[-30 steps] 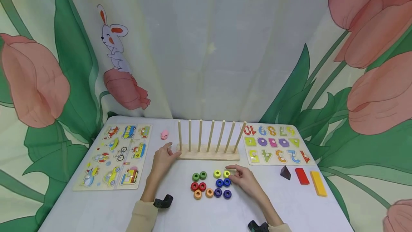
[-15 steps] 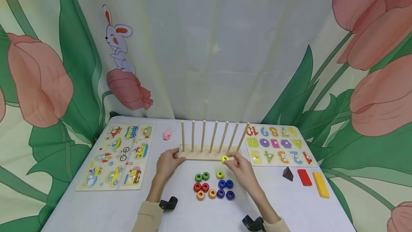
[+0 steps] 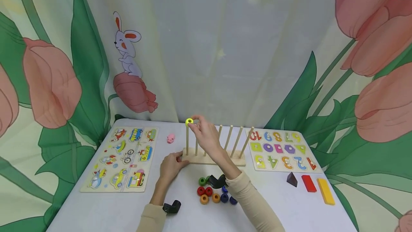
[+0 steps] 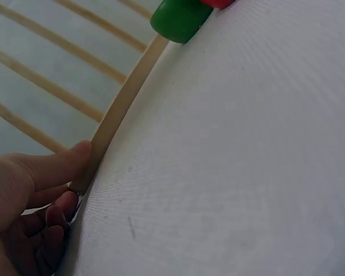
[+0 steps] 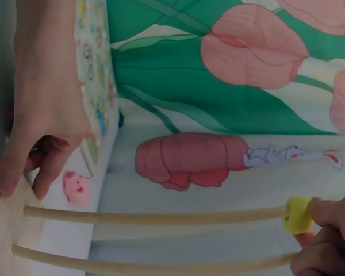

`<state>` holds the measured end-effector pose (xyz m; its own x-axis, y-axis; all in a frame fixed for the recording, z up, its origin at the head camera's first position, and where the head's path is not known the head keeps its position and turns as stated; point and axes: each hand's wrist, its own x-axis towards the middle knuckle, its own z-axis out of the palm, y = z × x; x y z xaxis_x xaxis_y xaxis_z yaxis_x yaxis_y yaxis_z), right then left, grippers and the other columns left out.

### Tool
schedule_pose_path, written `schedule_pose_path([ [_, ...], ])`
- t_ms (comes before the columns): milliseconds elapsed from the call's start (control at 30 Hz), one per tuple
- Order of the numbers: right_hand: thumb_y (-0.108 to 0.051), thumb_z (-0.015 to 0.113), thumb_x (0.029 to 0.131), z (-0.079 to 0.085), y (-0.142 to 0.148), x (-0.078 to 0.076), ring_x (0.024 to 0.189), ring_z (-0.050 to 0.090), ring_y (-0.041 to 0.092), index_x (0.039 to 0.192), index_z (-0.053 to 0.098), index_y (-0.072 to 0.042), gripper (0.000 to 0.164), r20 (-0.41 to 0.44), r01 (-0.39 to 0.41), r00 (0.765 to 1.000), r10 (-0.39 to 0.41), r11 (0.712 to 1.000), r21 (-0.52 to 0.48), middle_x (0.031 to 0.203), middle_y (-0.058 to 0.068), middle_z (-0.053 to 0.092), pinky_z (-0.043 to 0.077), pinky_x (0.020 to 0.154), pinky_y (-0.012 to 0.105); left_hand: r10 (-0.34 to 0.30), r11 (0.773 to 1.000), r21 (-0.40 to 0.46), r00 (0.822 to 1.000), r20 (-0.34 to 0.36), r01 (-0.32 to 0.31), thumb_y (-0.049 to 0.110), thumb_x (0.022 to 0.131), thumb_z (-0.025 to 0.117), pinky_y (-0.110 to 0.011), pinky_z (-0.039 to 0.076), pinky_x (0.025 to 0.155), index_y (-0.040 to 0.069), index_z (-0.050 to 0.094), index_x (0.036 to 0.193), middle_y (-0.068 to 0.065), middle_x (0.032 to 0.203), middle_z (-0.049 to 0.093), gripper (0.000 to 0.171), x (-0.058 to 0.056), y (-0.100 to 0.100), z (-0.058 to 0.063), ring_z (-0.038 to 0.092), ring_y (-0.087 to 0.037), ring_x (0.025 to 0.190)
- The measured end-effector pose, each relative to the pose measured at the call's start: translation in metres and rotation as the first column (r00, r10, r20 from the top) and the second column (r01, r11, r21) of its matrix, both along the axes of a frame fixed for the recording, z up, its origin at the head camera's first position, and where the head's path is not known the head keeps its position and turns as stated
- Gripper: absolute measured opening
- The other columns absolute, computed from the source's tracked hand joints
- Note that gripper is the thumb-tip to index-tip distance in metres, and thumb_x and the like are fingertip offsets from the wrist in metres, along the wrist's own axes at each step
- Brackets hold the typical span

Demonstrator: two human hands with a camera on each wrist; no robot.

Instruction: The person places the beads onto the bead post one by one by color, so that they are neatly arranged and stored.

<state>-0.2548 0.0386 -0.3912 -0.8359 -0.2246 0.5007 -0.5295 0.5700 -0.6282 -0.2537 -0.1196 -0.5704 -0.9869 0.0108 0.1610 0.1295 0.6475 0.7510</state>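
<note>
My right hand (image 3: 207, 137) pinches a yellow ring (image 5: 299, 215) between thumb and fingers. The ring is right at the top of the leftmost peg (image 3: 187, 141), and in the right wrist view the peg's tip meets it. My left hand (image 3: 171, 167) grips the left end of the wooden peg stand (image 3: 214, 159), its thumb (image 4: 75, 161) along the front edge. Upright pegs on the stand carry no rings. In front of it lie green rings (image 3: 202, 181), red rings (image 3: 201, 191), orange rings (image 3: 204, 199) and blue rings (image 3: 224, 198), some hidden behind my right wrist.
A vehicle puzzle board (image 3: 119, 160) lies at the left and a number puzzle board (image 3: 283, 149) at the right. A pink pig figure (image 3: 170, 138) sits behind the stand's left end. A dark pyramid (image 3: 292, 179), red block (image 3: 309, 183) and yellow block (image 3: 325, 191) lie front right.
My right hand has picked up a yellow ring from the table and carried it up and left to the leftmost peg's top. My left hand has stayed at the stand's left end.
</note>
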Motion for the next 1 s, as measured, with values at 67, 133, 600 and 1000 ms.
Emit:
schedule_pose_path([
  [67, -0.031, 0.058, 0.095, -0.004, -0.002, 0.000, 0.039, 0.027, 0.005, 0.117, 0.061, -0.009, 0.031, -0.025, 0.035, 0.999, -0.034, 0.999, 0.040, 0.051, -0.006, 0.037, 0.023, 0.037, 0.024, -0.004, 1.000, -0.001, 1.000, -0.001, 0.004, 0.037, 0.075, 0.080, -0.027, 0.030, 0.044, 0.003, 0.065, 0.121, 0.005, 0.058, 0.048, 0.059, 0.001, 0.002, -0.001, 0.041, -0.010, 0.050],
  [133, -0.031, 0.058, 0.095, -0.007, -0.003, 0.000, 0.038, 0.025, 0.004, 0.117, 0.062, -0.009, 0.031, -0.057, 0.056, 0.997, -0.051, 0.995, 0.082, 0.051, -0.007, 0.036, 0.022, 0.036, 0.023, -0.002, 1.000, -0.001, 1.000, -0.006, 0.002, 0.035, 0.075, 0.080, -0.028, 0.030, 0.044, 0.002, 0.065, 0.121, 0.004, 0.058, 0.048, 0.058, 0.001, 0.002, 0.000, 0.040, -0.011, 0.050],
  [600, -0.025, 0.068, 0.089, -0.096, 0.095, 0.031, 0.041, 0.025, 0.008, 0.102, 0.072, -0.014, 0.018, 0.281, 0.168, 0.953, -0.110, 0.967, -0.193, 0.050, -0.003, 0.033, 0.021, 0.038, 0.025, 0.041, 0.999, -0.016, 0.999, 0.028, -0.040, 0.036, 0.076, 0.080, -0.030, 0.031, 0.047, 0.006, 0.063, 0.125, 0.002, 0.062, 0.049, 0.059, -0.004, 0.002, 0.002, 0.041, -0.014, 0.053],
  [1000, -0.027, 0.079, 0.076, -0.147, 0.131, 0.074, 0.044, 0.028, 0.008, 0.095, 0.074, -0.012, 0.024, 0.464, 0.200, 0.856, -0.229, 0.973, 0.113, 0.050, -0.008, 0.035, 0.021, 0.042, 0.024, 0.041, 0.998, -0.040, 0.998, 0.037, -0.039, 0.039, 0.076, 0.079, -0.030, 0.031, 0.048, 0.006, 0.062, 0.125, 0.001, 0.063, 0.050, 0.061, -0.002, 0.003, 0.000, 0.041, -0.014, 0.054],
])
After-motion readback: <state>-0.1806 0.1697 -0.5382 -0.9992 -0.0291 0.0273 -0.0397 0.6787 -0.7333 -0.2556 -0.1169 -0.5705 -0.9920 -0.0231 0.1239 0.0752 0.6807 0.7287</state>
